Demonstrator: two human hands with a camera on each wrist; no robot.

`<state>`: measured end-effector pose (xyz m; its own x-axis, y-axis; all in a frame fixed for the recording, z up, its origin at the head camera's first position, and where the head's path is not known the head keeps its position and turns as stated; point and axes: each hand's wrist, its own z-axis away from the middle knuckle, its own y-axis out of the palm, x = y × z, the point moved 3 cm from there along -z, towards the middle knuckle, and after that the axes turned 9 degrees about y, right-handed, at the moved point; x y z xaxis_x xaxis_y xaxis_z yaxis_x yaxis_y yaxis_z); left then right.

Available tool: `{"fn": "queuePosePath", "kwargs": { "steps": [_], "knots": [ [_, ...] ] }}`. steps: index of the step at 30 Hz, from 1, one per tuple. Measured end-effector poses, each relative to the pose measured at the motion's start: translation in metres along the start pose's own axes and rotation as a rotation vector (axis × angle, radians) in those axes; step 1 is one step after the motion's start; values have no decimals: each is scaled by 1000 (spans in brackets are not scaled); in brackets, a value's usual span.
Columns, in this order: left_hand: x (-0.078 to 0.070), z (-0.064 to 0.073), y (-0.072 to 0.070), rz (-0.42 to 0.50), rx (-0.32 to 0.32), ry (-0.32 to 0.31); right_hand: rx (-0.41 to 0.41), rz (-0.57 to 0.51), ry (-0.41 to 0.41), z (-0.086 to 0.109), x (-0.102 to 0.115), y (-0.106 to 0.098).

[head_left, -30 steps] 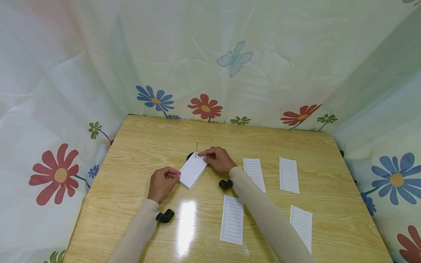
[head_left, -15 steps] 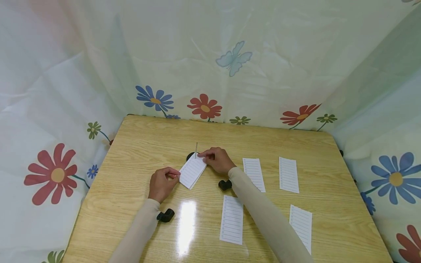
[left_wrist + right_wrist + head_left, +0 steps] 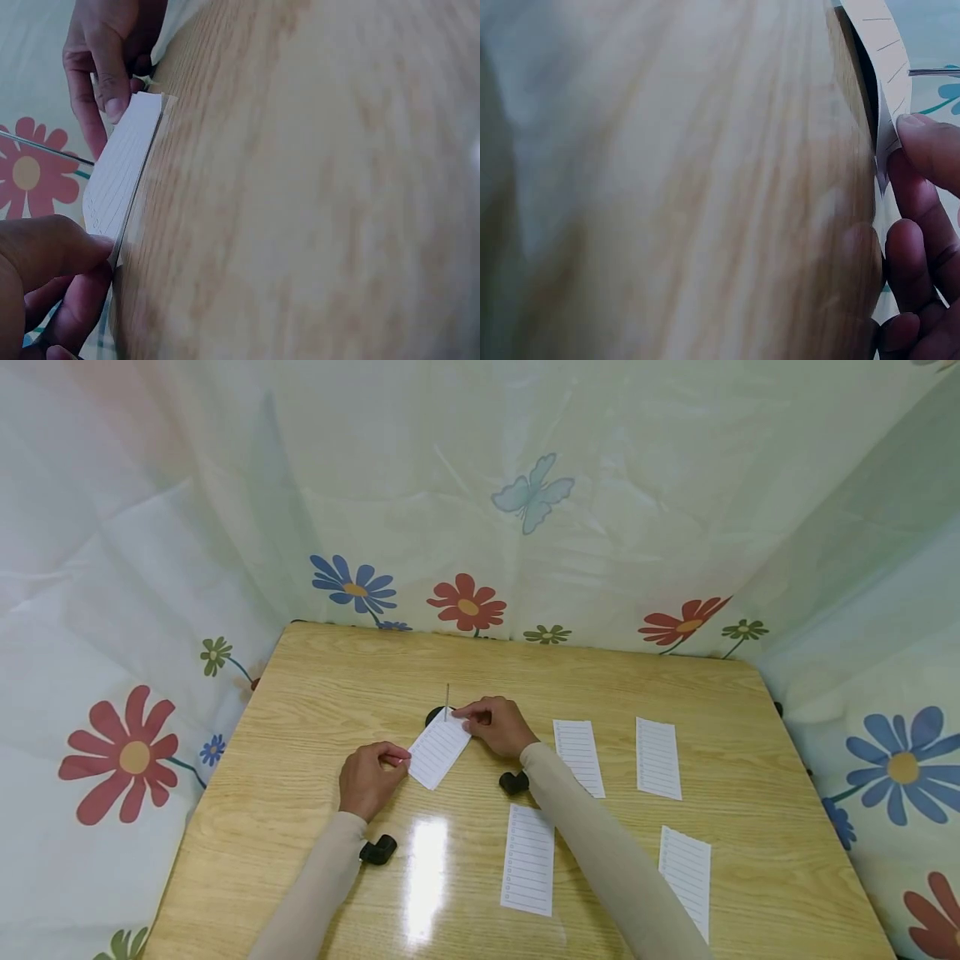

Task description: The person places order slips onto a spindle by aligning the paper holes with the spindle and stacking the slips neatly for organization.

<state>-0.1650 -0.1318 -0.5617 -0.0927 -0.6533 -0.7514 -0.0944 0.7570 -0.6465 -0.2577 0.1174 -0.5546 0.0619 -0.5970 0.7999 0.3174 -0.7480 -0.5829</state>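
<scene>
A white lined paper slip (image 3: 438, 748) lies tilted over a black round base (image 3: 432, 716). A thin upright metal spike (image 3: 447, 697) rises at its top end; in the right wrist view the spike (image 3: 934, 72) meets the slip's face (image 3: 885, 52). My left hand (image 3: 370, 779) pinches the slip's lower left corner between thumb and finger. At the upper right edge my right hand (image 3: 498, 727) pinches the same slip. More paper beneath shows only as a thin edge in the left wrist view. Most of the base is hidden under the slip.
Two lined slips (image 3: 579, 758) (image 3: 658, 758) lie right of my right hand. Another slip (image 3: 528, 860) lies nearer, left of my right forearm, and one more (image 3: 686, 881) is partly under that forearm. The wooden table (image 3: 300, 693) is backed by a flowered curtain (image 3: 390, 485).
The second paper edge that showed along the slip's lower right side is no longer visible in the head view. Both hands keep nearly the same place and grip.
</scene>
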Motion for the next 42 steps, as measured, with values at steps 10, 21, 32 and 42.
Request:
{"fn": "queuePosePath", "kwargs": {
  "steps": [10,21,32,42],
  "knots": [
    [10,0,-4,-81,-7,114,-14,15,-3,1,0,1],
    [16,-4,-5,-111,6,207,-26,19,-5,2,3,-1],
    [18,4,-10,201,86,141,-47,20,5,4,3,-1],
    [-7,26,-12,506,168,189,-83,-63,-4,19,-7,-21]
  ]
}}
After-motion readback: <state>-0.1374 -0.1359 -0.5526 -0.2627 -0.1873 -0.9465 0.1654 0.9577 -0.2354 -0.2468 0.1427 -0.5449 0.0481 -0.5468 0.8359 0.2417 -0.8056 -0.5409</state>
